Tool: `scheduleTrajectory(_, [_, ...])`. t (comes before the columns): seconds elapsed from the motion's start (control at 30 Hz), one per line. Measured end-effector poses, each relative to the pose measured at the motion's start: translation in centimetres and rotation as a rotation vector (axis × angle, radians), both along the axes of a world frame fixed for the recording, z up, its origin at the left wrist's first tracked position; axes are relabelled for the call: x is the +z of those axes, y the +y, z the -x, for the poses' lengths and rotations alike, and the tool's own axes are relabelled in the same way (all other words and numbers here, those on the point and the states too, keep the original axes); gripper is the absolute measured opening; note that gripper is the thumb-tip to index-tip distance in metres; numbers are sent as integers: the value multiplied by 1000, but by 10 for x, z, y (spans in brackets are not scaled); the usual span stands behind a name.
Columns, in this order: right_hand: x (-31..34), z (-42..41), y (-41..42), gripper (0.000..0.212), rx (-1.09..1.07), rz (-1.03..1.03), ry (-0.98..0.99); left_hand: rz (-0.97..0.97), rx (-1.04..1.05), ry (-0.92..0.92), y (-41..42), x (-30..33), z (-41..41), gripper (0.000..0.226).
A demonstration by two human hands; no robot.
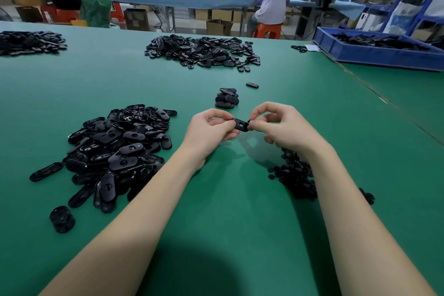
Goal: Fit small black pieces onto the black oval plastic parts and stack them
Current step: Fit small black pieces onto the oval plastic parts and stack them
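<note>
Oval plastic part (pixel 241 124), black, is held above the green table (pixel 240 211) between both hands, with its long axis running left to right and tilted slightly down toward the right; the face with a small opening is turned up toward the camera. Left hand (pixel 208 132) pinches the left end of the part between thumb and forefinger, remaining fingers curled beneath. Right hand (pixel 283 127) pinches the right end in the same manner, fingers curled. Whether a small black piece is already seated in the part cannot be told. Taking the held part as reference: the stack of finished parts (pixel 227 98) stands just beyond it on the table, and a single oval part (pixel 252 85) lies farther beyond, slightly right. A large loose pile of oval parts (pixel 115 151) lies to the left and nearer the person. A heap of small black pieces (pixel 296 175) lies to the right and nearer, partly hidden by the right forearm. A second large pile (pixel 204 51) lies well beyond. A blue tray (pixel 374 54) sits far beyond on the right.
</note>
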State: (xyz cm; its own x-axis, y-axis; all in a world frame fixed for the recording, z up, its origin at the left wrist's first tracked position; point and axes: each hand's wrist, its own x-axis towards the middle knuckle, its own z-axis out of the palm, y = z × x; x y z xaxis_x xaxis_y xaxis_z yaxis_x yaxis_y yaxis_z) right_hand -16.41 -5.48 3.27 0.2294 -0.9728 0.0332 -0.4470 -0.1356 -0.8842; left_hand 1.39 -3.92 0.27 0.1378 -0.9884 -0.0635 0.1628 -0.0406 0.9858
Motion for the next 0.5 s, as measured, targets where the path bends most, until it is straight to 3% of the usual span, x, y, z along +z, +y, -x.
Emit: scheduleTrajectory(0.5, [-8, 0, -4, 9, -92, -33, -5, 72, -79, -95, 0, -4, 0, 9])
